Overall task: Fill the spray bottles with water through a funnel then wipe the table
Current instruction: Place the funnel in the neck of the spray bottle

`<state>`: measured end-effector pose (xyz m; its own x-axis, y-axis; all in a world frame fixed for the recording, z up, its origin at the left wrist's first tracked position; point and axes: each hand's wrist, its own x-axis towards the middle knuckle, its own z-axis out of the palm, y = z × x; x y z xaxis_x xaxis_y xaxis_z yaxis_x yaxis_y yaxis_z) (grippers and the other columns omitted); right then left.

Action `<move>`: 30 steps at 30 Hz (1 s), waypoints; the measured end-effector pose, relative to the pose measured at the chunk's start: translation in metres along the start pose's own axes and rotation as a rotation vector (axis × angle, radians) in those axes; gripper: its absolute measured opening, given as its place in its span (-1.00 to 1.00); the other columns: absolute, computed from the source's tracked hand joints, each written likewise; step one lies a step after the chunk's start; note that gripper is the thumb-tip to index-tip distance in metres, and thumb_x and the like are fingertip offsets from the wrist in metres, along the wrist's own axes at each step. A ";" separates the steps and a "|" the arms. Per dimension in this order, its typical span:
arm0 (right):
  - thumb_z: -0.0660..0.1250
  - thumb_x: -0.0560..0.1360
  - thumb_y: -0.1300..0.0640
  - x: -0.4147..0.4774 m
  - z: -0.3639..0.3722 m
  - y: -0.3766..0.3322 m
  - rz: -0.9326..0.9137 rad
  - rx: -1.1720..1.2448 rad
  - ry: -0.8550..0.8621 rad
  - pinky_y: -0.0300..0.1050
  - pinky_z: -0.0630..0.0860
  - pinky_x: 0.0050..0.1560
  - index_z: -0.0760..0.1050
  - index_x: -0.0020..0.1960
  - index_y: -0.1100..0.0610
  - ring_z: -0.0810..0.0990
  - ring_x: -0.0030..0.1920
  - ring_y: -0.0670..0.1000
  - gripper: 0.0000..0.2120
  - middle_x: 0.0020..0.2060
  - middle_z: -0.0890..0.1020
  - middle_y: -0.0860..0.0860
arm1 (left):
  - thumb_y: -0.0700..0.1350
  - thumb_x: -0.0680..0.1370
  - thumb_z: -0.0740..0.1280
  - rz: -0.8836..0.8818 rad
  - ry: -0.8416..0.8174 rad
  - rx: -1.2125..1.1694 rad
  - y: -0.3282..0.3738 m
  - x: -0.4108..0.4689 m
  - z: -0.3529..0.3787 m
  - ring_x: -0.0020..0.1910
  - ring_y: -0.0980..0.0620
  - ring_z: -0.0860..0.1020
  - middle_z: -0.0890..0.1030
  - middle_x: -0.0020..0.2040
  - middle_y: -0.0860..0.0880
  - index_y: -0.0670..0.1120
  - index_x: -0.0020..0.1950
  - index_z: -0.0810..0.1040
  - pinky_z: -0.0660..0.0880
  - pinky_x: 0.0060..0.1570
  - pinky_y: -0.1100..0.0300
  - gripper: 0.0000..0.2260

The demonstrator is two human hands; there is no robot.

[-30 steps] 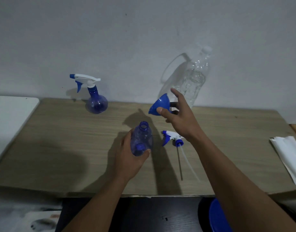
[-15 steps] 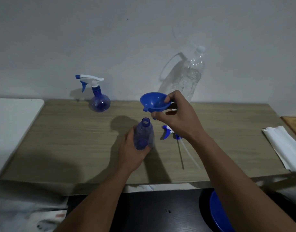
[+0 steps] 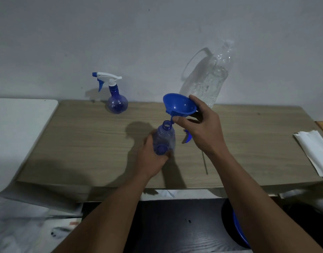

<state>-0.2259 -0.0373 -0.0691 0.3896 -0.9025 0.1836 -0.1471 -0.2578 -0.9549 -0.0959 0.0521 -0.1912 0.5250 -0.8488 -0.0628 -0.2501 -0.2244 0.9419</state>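
Observation:
My left hand [image 3: 149, 157] grips an uncapped blue spray bottle [image 3: 165, 137] standing on the wooden table [image 3: 80, 143]. My right hand [image 3: 202, 128] pinches a blue funnel [image 3: 179, 105], mouth up, with its spout just above and right of the bottle's open neck. The bottle's trigger head [image 3: 187, 137] lies on the table behind my right hand, mostly hidden, its dip tube trailing toward the front edge. A second spray bottle [image 3: 116, 101] with its trigger head on stands at the back left. A large clear water bottle [image 3: 211, 77] stands at the back by the wall.
Folded white paper towels [image 3: 315, 154] lie at the table's right end. A white surface [image 3: 16, 128] adjoins the table on the left. A blue basin rim [image 3: 239, 232] shows below the table's front edge on the right.
My right hand turned the funnel mouth-up and brought it down and left, toward the open neck of the bottle. The left hand kept its hold on the bottle.

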 end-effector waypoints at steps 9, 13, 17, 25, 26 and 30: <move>0.64 0.33 0.10 -0.002 0.012 0.010 -0.046 -0.086 -0.071 0.04 0.60 0.21 0.40 0.48 0.06 0.58 0.25 -0.09 -0.22 0.29 0.56 -0.09 | 0.02 0.36 0.58 0.006 -0.028 -0.034 -0.001 0.005 -0.001 0.20 0.16 0.56 0.55 0.28 0.17 0.22 0.41 0.33 0.53 0.23 0.00 -0.30; 0.65 0.32 0.10 -0.004 0.014 0.016 -0.054 -0.120 -0.094 0.02 0.59 0.21 0.40 0.47 0.03 0.58 0.23 -0.10 -0.22 0.28 0.56 -0.12 | 0.06 0.33 0.58 0.003 -0.031 -0.046 -0.002 0.007 -0.001 0.18 0.17 0.57 0.55 0.28 0.18 0.25 0.41 0.33 0.54 0.22 -0.03 -0.28; 0.66 0.31 0.12 -0.003 0.015 0.019 -0.054 -0.104 -0.090 -0.01 0.60 0.19 0.41 0.45 0.03 0.59 0.21 -0.11 -0.22 0.27 0.56 -0.13 | 0.05 0.34 0.59 0.019 -0.023 -0.034 -0.003 0.007 0.000 0.16 0.21 0.56 0.56 0.26 0.17 0.19 0.41 0.35 0.54 0.20 0.07 -0.29; 0.67 0.29 0.09 -0.007 0.018 0.019 -0.069 -0.108 -0.040 -0.27 0.58 0.05 0.43 0.38 -0.03 0.60 0.16 -0.17 -0.26 0.24 0.58 -0.17 | -0.02 0.35 0.60 -0.001 -0.029 -0.044 -0.001 0.009 0.002 0.19 0.16 0.56 0.54 0.28 0.18 0.25 0.40 0.31 0.53 0.21 0.09 -0.27; 0.67 0.29 0.09 -0.007 0.018 0.019 -0.069 -0.111 -0.039 -0.26 0.58 0.05 0.43 0.38 -0.04 0.59 0.16 -0.18 -0.26 0.23 0.57 -0.18 | -0.01 0.34 0.60 0.001 -0.027 -0.052 -0.002 0.009 0.002 0.20 0.13 0.56 0.53 0.29 0.16 0.26 0.40 0.31 0.53 0.23 0.03 -0.27; 0.67 0.29 0.07 -0.006 0.018 0.019 -0.057 -0.111 -0.035 -0.12 0.62 0.10 0.43 0.37 -0.06 0.60 0.17 -0.15 -0.27 0.22 0.58 -0.20 | -0.04 0.36 0.59 0.016 -0.028 -0.051 -0.002 0.008 0.002 0.19 0.13 0.56 0.54 0.29 0.14 0.27 0.40 0.30 0.54 0.23 -0.01 -0.27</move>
<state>-0.2150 -0.0305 -0.0921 0.4309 -0.8735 0.2265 -0.2232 -0.3464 -0.9112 -0.0928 0.0443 -0.1944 0.4981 -0.8653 -0.0557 -0.2164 -0.1862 0.9584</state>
